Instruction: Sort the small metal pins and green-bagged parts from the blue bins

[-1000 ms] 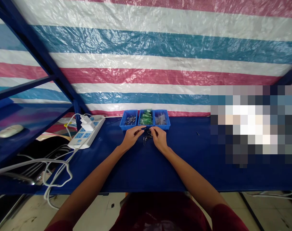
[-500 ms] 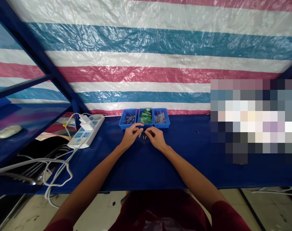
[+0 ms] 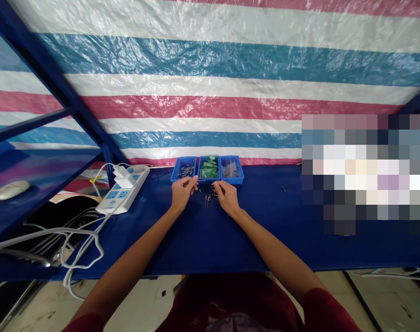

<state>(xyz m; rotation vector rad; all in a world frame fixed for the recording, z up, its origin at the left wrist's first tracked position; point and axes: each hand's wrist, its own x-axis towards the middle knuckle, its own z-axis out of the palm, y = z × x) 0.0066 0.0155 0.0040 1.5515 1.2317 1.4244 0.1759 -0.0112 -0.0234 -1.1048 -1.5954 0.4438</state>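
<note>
My left hand (image 3: 183, 192) is closed in a pinch just in front of the left blue bin; what its fingertips hold is too small to make out. Across a short gap, my right hand (image 3: 227, 196) also pinches, at something tiny and unclear. Between and just below the fingertips, several small dark parts with thin pale ends (image 3: 207, 198) lie on the blue table (image 3: 210, 244). Similar dark and silvery pieces (image 3: 186, 171) fill the left bin (image 3: 174, 174). Green pieces (image 3: 210, 167) fill the middle bin, and greyish clear packets (image 3: 230, 169) the right bin (image 3: 242, 176).
A white power strip (image 3: 125, 193) with a plugged-in white adapter (image 3: 124, 177) lies at left, its cables (image 3: 101, 246) looping over the table edge. A white mouse (image 3: 11, 189) rests on a side shelf. One small dark piece (image 3: 283, 188) lies right. A striped sheet (image 3: 203, 85) hangs behind.
My hands have drawn apart from fingertips nearly meeting. The left moved left and its spread fingers closed into a pinch; the right shifted slightly right. More of the small parts between them show.
</note>
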